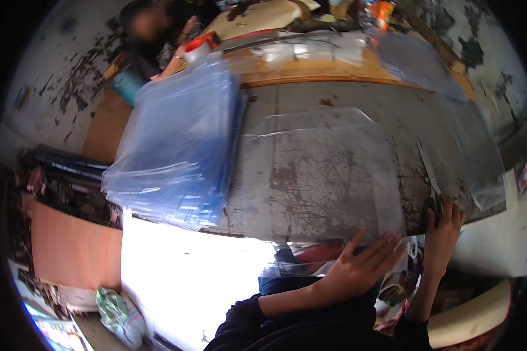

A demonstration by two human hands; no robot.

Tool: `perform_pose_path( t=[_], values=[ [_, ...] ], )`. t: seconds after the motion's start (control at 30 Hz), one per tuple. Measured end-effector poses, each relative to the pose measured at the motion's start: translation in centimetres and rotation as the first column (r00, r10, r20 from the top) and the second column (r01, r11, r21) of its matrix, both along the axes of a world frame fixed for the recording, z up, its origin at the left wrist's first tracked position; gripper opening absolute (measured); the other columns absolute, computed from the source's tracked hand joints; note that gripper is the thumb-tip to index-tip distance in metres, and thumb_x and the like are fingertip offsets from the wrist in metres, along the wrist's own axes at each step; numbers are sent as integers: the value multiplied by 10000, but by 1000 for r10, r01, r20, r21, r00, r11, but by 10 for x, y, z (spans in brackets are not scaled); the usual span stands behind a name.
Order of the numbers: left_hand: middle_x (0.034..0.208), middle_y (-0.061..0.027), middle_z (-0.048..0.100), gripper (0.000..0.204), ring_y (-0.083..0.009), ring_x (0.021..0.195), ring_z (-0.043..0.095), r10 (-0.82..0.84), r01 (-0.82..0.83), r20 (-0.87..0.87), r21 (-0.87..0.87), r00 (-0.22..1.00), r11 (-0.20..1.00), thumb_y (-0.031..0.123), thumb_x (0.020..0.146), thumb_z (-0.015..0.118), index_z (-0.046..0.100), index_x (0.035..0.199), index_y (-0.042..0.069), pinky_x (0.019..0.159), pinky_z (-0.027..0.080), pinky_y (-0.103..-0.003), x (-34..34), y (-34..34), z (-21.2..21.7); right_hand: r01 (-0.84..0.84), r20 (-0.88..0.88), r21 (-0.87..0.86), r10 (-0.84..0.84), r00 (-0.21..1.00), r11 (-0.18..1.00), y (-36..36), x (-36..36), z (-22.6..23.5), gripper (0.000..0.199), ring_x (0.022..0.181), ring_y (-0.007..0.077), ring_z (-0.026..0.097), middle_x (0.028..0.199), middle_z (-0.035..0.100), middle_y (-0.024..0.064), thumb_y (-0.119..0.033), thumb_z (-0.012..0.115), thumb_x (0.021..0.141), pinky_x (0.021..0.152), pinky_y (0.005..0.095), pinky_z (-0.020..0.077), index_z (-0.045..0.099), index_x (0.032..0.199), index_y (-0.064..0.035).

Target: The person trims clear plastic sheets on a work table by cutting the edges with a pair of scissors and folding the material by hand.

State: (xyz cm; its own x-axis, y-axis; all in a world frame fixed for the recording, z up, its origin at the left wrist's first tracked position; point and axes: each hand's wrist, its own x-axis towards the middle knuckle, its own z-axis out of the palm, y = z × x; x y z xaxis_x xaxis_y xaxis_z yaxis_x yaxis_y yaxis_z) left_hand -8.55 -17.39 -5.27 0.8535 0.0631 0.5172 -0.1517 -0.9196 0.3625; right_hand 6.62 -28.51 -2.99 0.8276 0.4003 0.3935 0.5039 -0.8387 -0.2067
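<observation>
Clear sheet under left hand, fingers spread; right hand gripping scissors.

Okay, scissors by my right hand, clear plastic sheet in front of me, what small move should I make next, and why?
I'd probably smooth the clear plastic sheet with your left hand first: its near edge hangs past the table, your left fingers are spread there, and your right hand is at the handles of the scissors.

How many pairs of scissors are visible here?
1: the scissors in the right hand, over the right part of the table. Others may be hidden.
</observation>
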Motion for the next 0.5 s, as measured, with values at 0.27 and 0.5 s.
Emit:
perform_pose_path(
  t=[0.27,0.5],
  values=[
    [1100,-93,595,306,-163,963,603,-162,162,222,19,962,987,150,784,566,586,1077,66,776,517,-312,-24,44,79,-480,42,151,479,877,864,45,-19,58,472,1179,375,353,1346,300,173,-25,586,694,980,453,321,500,1155,-82],
    [975,-81,637,551,-198,902,628,6,-80,399,169,917,982,281,720,685,482,1197,95,834,498,-344,-81,94,110,-863,188,296,861,472,409,88,12,85,204,798,198,642,801,650,86,1,584,723,883,381,441,604,923,-34]
  ],
)
